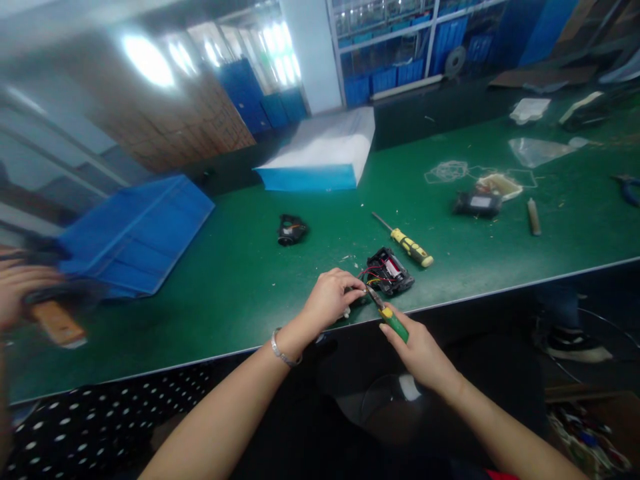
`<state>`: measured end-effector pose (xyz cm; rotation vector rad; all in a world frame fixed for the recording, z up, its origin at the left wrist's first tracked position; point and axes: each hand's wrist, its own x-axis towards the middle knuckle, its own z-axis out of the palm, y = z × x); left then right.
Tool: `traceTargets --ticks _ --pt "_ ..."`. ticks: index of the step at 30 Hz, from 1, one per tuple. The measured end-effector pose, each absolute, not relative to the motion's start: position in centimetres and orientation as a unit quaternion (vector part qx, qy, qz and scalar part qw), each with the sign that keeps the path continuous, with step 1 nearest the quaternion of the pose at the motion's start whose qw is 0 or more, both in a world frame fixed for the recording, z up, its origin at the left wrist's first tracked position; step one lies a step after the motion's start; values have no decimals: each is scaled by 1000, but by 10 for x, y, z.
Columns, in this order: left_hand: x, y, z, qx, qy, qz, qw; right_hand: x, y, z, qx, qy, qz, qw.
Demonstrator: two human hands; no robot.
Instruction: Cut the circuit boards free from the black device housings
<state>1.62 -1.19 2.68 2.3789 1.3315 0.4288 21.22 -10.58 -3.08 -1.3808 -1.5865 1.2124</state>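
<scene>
My left hand point(330, 293) is closed in a pinch at the bench's front edge. A tiny pale tip shows at its fingertips; what it belongs to is too small to make out. In my right hand point(417, 350) is a pair of pliers point(391, 320) with green and yellow handles, its jaws touching or nearly touching those fingertips. Just beyond lies an opened black plastic housing point(393, 273) with a red and silver cylinder inside. Thin red and yellow wires point(375, 270) run from it towards my left hand. Beside the housing rests a yellow and black screwdriver point(411, 247).
On the green bench point(230, 267) are a black part point(291, 230), a blue bin point(135, 233), a white-topped blue box point(313, 153), a dark block point(477, 203), a small tube point(534, 217) and blue-handled pliers point(629, 190). At left, another person's blurred hand point(20, 290) is near an orange-brown handle point(57, 323).
</scene>
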Motion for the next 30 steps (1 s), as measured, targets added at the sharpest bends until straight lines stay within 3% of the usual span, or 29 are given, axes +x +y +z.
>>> traceTargets --ticks 7,10,15,18,22,30 --pt "8 -18 31 844 485 143 179 236 -108 -7 -547 -611 429 378" --pt "11 -23 35 845 494 134 153 270 -83 5 -600 -638 273 397" --pt "25 -22 36 801 564 175 103 326 -26 -12 -714 -648 32 262" --pt "31 -16 29 774 591 182 138 326 -16 -14 -723 -638 -48 262" --pt "35 -6 20 759 589 189 201 282 -29 3 -606 -709 0 360" --pt "36 0 34 729 522 264 355 213 -30 -7 -612 -702 158 328"
